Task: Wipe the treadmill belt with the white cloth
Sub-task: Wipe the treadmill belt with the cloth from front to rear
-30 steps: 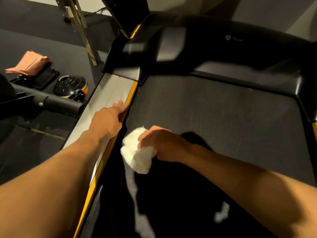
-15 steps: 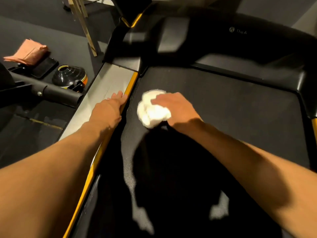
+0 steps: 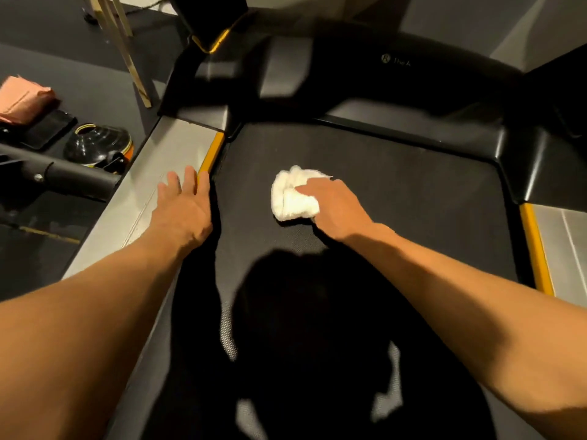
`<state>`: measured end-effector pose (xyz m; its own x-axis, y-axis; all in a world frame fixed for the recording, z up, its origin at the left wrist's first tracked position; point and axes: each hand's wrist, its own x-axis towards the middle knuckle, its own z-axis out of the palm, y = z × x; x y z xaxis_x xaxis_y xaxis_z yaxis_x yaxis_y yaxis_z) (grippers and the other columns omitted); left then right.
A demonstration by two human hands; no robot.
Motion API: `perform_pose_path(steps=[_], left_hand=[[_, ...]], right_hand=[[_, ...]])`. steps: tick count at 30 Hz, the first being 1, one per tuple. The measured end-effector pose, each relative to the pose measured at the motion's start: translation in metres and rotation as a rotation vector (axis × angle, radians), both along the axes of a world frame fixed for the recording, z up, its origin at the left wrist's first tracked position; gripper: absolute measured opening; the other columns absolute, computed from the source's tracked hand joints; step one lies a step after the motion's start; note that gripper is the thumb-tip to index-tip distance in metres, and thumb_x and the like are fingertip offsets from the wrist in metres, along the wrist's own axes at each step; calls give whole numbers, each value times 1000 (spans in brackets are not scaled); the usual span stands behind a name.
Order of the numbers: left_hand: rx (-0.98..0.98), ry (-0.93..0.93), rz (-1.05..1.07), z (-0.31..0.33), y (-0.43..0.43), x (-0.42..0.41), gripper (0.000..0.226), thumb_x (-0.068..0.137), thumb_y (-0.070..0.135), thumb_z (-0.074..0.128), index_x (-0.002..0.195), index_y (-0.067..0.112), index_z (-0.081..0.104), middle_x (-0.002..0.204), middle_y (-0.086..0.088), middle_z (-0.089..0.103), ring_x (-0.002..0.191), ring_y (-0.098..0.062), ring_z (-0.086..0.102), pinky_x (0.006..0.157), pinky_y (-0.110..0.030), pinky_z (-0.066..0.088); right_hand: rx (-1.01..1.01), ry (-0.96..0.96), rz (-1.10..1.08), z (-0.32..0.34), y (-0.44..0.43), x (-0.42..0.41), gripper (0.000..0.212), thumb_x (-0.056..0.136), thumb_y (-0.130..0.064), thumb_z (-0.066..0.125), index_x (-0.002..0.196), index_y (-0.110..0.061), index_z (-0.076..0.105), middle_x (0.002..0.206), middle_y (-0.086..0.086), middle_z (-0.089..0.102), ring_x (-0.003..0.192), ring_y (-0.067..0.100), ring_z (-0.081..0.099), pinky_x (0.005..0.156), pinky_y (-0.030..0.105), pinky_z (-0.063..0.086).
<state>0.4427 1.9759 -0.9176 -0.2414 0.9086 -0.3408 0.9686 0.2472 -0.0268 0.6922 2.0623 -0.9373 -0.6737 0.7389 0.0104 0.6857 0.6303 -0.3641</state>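
The white cloth [image 3: 293,198] is a small, fluffy towel bunched into a rough wad with soft folds. It lies on the treadmill belt [image 3: 413,201], a little above and left of the frame's centre, nearer the belt's left edge than its right. The right hand [image 3: 338,208] holds it down against the belt and covers its right side; its left and upper folds show bare. The belt is broad, dark and finely textured, lying flat from the bottom of the frame to its middle, with heavy shadow over the lower half
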Motion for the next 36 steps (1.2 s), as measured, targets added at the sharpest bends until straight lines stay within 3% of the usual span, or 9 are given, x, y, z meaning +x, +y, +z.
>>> perform_pose_path(steps=[3,6,10,14,18,23,28,34,36], left_hand=[[45,-106,-127,8,-2,18,89,88,18,57,153,18,-5,160,-8,-9,146,-33,5,115,-46,24],[-2,-177,-228,5,-2,34,80,95,24,49,153,23,-6,161,-4,-8,146,-30,15,108,-45,35],[-218,-101,-285,-3,0,49,67,101,38,32,153,26,-8,160,-11,-10,147,-38,2,116,-51,20],[-336,-69,-264,6,11,58,72,100,37,38,151,34,-14,159,-14,-14,146,-40,-2,116,-51,17],[-382,-45,-255,10,16,64,73,99,43,39,148,42,-14,159,-15,-14,145,-44,2,115,-51,18],[-438,-60,-176,5,18,70,75,94,60,34,147,44,-18,157,-17,-19,141,-52,4,115,-57,17],[-316,-31,-287,8,9,84,66,98,54,26,150,37,-11,160,-10,-12,145,-42,1,112,-58,25],[-275,-46,-414,5,3,91,65,99,50,28,153,29,-3,161,-6,-8,147,-35,1,113,-55,25],[-292,-60,-410,6,8,94,70,98,52,29,153,26,-5,161,-3,-9,147,-36,2,113,-55,27]], right_hand=[[-155,36,150,7,-63,16,47,82,-3,64,122,-27,67,131,5,56,119,27,51,98,32,41],[-115,137,276,21,-84,16,32,80,-10,65,107,-24,73,102,3,70,89,23,66,81,26,45],[10,75,-18,16,-20,34,15,81,-40,44,87,-42,58,93,-14,60,85,11,57,74,28,43],[-40,41,-8,6,-61,65,25,85,-22,57,104,-20,73,111,1,68,102,18,62,95,35,50],[-46,155,127,29,-71,65,11,78,-20,66,73,-29,70,75,-9,67,71,5,59,71,33,51],[33,39,-259,25,-38,92,27,79,-19,44,81,-42,58,75,-6,45,65,11,43,59,35,41],[-44,180,73,20,-96,76,15,80,-11,67,73,-23,62,73,-7,62,70,16,60,67,35,50],[-86,67,-452,23,-26,115,34,76,-8,58,68,-38,44,69,-12,49,63,13,50,58,33,41],[-141,-22,-363,26,-40,115,9,77,-18,56,75,-26,51,75,-8,51,70,14,53,62,31,38]])
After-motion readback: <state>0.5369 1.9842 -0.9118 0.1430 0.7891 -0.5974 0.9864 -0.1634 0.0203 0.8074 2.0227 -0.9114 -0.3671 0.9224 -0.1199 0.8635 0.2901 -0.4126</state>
